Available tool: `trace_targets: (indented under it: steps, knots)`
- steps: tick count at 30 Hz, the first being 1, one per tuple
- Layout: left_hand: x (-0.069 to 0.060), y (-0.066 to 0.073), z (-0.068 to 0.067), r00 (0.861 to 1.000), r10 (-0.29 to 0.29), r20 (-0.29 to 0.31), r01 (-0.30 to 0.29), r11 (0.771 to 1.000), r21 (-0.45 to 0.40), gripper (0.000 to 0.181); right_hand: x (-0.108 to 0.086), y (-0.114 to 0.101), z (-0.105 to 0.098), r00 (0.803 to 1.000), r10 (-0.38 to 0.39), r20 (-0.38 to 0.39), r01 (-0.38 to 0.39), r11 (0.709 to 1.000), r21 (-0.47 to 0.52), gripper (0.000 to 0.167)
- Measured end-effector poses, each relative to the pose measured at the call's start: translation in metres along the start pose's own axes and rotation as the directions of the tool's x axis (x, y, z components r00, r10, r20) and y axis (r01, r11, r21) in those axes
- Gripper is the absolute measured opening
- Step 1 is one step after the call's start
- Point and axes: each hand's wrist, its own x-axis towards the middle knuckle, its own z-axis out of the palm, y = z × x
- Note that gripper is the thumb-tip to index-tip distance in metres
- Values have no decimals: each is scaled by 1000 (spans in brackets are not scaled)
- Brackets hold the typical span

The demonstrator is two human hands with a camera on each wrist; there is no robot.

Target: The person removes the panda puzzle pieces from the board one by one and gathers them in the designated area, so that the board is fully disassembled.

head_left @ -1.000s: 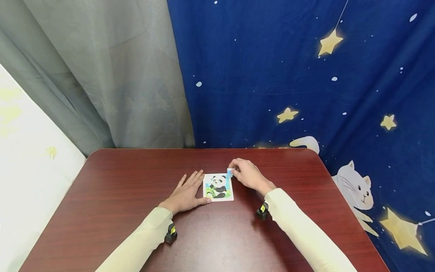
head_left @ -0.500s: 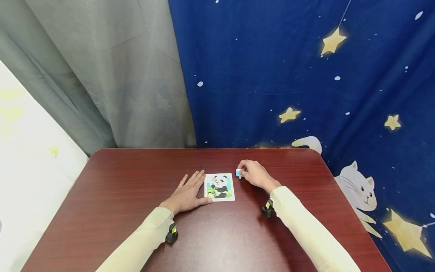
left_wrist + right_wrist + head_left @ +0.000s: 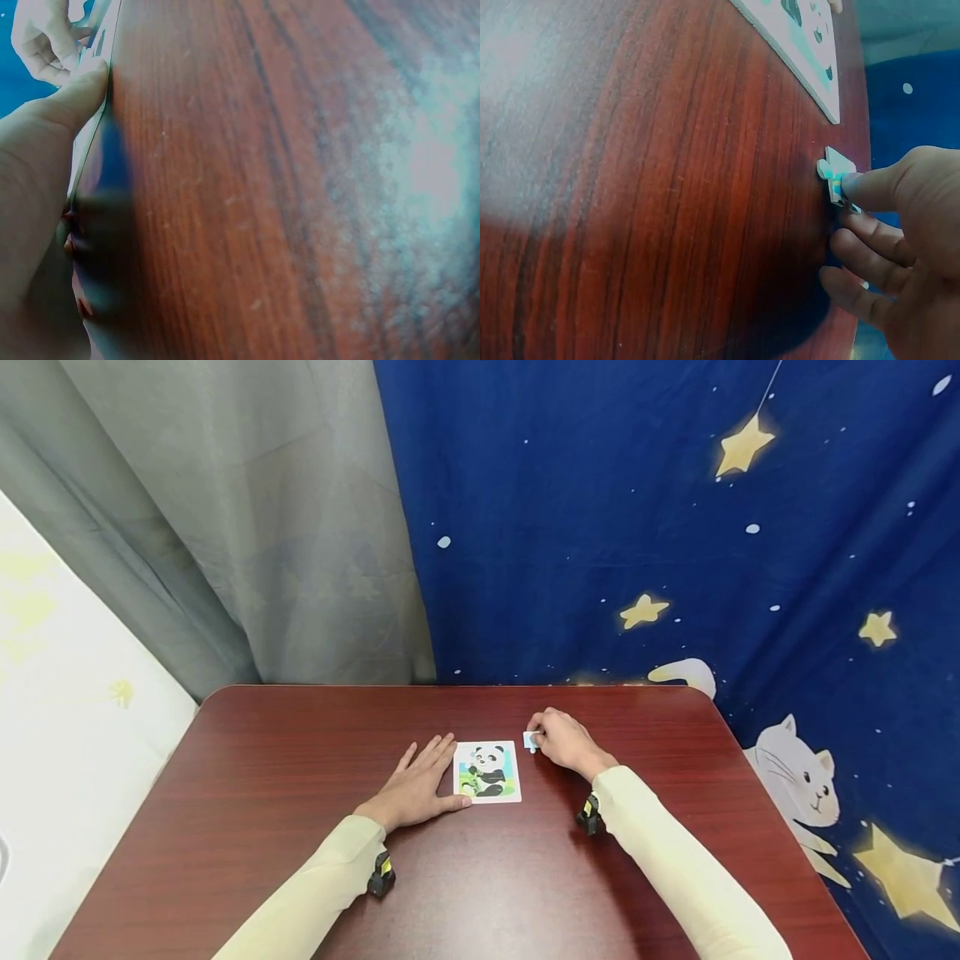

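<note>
A square panda puzzle with a white border lies flat on the table. My left hand rests at its left side with fingers spread, the thumb touching the lower left corner. To the right of the puzzle's upper right corner, my right hand pinches a small light-blue and white puzzle piece between thumb and fingers. In the right wrist view the piece is apart from the puzzle's corner, under the thumb of the right hand.
The dark red wooden table has rounded far corners. Behind it hang a grey curtain and a blue curtain with stars and a cat. A white patterned surface stands at the left.
My right hand has moved the piece rightward, away from the puzzle's upper right corner, and still pinches it. My left hand has stayed at the puzzle's left side.
</note>
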Motion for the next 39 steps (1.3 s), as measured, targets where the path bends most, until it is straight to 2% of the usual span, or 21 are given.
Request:
trace_targets:
  steps: [11, 18, 23, 29, 39]
  knots:
    - [0, 3, -5, 999, 26, -26, -26, 1000, -11, 108, 0, -3, 3, 1000, -4, -28, 1, 997, -75, 14]
    - [0, -1, -1, 1000, 13, -19, -13, 1000, -17, 107, -1, -4, 3, 1000, 9, -14, -10, 998, -63, 14]
    - [-1, 4, -3, 1000, 12, -4, -12, 1000, -1, 106, -4, -5, 3, 1000, 12, -15, -12, 999, -51, 14]
    - [-2, 9, -8, 1000, -6, 19, 6, 999, 34, 103, -5, -12, 4, 999, -18, -31, 16, 999, -47, 11]
    - [-2, 10, -8, 1000, -19, 13, 18, 999, 46, 103, -10, -33, 11, 997, -80, -23, 79, 996, -41, 13]
